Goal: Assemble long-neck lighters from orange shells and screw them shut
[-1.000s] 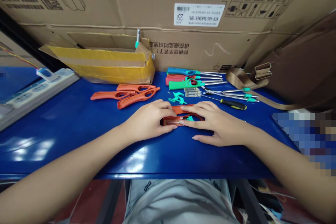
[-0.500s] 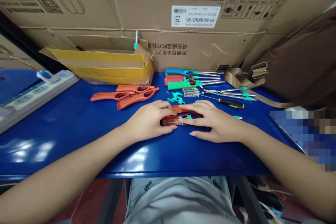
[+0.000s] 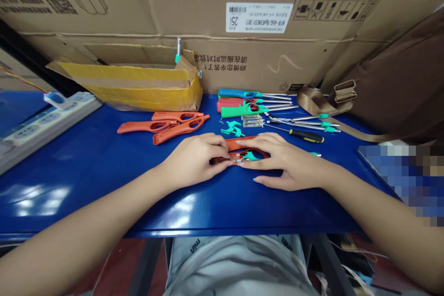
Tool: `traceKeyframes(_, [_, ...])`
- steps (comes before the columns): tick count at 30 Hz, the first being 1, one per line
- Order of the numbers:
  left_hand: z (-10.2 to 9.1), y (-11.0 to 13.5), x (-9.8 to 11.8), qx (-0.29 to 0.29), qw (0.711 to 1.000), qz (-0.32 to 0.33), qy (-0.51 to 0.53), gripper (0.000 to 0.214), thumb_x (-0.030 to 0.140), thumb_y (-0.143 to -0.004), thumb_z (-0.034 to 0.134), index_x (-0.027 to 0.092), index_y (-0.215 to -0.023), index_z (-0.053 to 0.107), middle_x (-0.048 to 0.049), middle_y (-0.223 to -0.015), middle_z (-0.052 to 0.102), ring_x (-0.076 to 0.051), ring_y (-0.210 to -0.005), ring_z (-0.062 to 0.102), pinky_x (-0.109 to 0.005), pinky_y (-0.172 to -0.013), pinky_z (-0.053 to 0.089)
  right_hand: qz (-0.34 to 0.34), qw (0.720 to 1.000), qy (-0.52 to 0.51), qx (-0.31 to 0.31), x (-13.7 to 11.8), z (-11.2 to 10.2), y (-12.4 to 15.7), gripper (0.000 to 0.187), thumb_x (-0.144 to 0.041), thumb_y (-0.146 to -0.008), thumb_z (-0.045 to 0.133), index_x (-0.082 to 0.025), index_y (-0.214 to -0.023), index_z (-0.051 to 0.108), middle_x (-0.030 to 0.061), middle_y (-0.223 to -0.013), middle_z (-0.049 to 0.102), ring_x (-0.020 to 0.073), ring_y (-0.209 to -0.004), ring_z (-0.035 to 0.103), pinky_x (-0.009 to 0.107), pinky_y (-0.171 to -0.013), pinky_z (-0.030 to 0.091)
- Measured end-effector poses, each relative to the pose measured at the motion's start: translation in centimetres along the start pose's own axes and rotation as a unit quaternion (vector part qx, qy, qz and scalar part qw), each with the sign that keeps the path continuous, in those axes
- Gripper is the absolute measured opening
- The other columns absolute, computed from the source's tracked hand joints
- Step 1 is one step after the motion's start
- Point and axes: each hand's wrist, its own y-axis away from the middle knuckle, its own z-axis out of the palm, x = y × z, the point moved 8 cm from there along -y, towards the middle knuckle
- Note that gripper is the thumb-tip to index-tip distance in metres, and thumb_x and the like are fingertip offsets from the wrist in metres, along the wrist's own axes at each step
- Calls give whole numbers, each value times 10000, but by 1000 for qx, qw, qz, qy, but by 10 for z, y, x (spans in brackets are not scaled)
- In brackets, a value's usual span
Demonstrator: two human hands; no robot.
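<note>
An orange lighter half shell (image 3: 261, 152) lies in front of me with a turquoise trigger (image 3: 250, 156) seated in it. My left hand (image 3: 196, 159) is closed at its left end, thumb and forefinger pinching by the clear fuel tank, which the fingers mostly hide. My right hand (image 3: 286, 162) rests over the right part, fingers stretched and spread, thumb apart on the table side; a fingertip touches the shell near the tank's end. Just behind lies another orange shell half (image 3: 239, 144), partly covered by both hands. A metal tube with a turquoise end (image 3: 315, 154) shows beyond my right wrist.
Orange shells (image 3: 178, 128) lie left; turquoise triggers (image 3: 233, 128) and clear tanks (image 3: 252, 121) lie behind my hands. Further back are whole lighters (image 3: 241, 110), metal tubes (image 3: 312, 124) and a screwdriver (image 3: 307, 136). A yellow-taped box (image 3: 145, 97) and power strip (image 3: 45, 118) stand left.
My left thumb and forefinger have closed together over the clear tank, which showed openly before. My right hand has shifted very slightly, uncovering more of the trigger.
</note>
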Motion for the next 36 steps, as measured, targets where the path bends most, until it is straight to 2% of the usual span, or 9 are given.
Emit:
traceKeyframes(3, [-1, 0, 0, 3, 1000, -6, -1, 182, 293, -965, 622, 199, -1008, 771, -52, -1010, 726, -193, -916, 676, -300, -819, 533, 21, 999, 6, 42, 7, -8, 3, 426, -293, -975, 598, -309, -1401, 611, 94, -1560, 479, 276, -1377, 474, 526, -1135, 362])
traceKeyframes(6, [-3, -1, 3, 14, 1000, -5, 5, 199, 293, -953, 624, 191, -1072, 747, -61, -1027, 715, -202, -931, 665, -307, -816, 534, 45, 995, 18, 83, 15, -18, 7, 283, -265, -953, 619, -283, -1216, 724, 99, -1428, 590, 284, -1281, 537, 513, -1088, 390])
traceKeyframes(9, [-1, 0, 7, 8, 1000, 12, 7, 235, 265, -963, 604, 197, -1156, 718, -73, -1105, 700, -214, -1000, 645, -324, -867, 526, 61, 993, 20, 100, 20, -25, 10, 165, -253, -940, 628, -268, -1048, 753, 88, -1283, 659, 275, -1194, 577, 485, -1045, 404])
traceKeyframes(15, [13, -1, 16, -45, 997, 68, 13, 338, 213, -998, 548, 243, -1318, 650, -72, -1287, 648, -228, -1136, 593, -371, -1009, 473, 71, 995, 18, 74, 23, -21, 10, 108, -292, -946, 640, -237, -966, 731, 86, -1164, 678, 251, -1112, 601, 451, -1026, 383])
traceKeyframes(20, [16, -2, 18, -49, 996, 71, 4, 310, 227, -1010, 531, 246, -1289, 667, -77, -1299, 641, -234, -1133, 579, -388, -1002, 473, 93, 994, 0, 60, 29, -17, 10, 110, -289, -940, 649, -241, -998, 728, 81, -1179, 669, 249, -1132, 597, 454, -1046, 369])
traceKeyframes(25, [10, -1, 14, -12, 998, 61, -5, 296, 255, -1020, 524, 223, -1272, 675, -97, -1310, 631, -246, -1144, 578, -414, -999, 482, 145, 984, 37, 100, 43, -25, 16, 144, -270, -953, 618, -235, -1047, 721, 103, -1190, 653, 276, -1121, 579, 460, -969, 406])
traceKeyframes(30, [2, 0, 4, 45, 998, 38, -17, 307, 252, -1009, 545, 192, -1284, 665, -113, -1276, 643, -251, -1139, 596, -434, -1006, 502, 172, 981, 64, 67, 57, -17, 19, 92, -268, -949, 644, -257, -988, 727, 104, -1244, 614, 321, -1177, 549, 507, -959, 398])
traceKeyframes(33, [-3, 0, 1, 79, 996, 30, -23, 315, 248, -1005, 556, 187, -1296, 661, -119, -1271, 649, -257, -1174, 597, -448, -1043, 491, 177, 979, 53, 84, 55, -21, 16, 76, -245, -976, 598, -213, -941, 658, 100, -1166, 642, 292, -1106, 580, 474, -932, 420])
traceKeyframes(36, [-10, -1, 1, 113, 993, 26, -33, 339, 254, -999, 578, 180, -1324, 642, -126, -1277, 652, -262, -1195, 600, -462, -1064, 483, 171, 975, -13, 142, 50, -30, 13, 67, -241, -996, 558, -198, -961, 595, 85, -1053, 657, 232, -988, 608, 399, -873, 465])
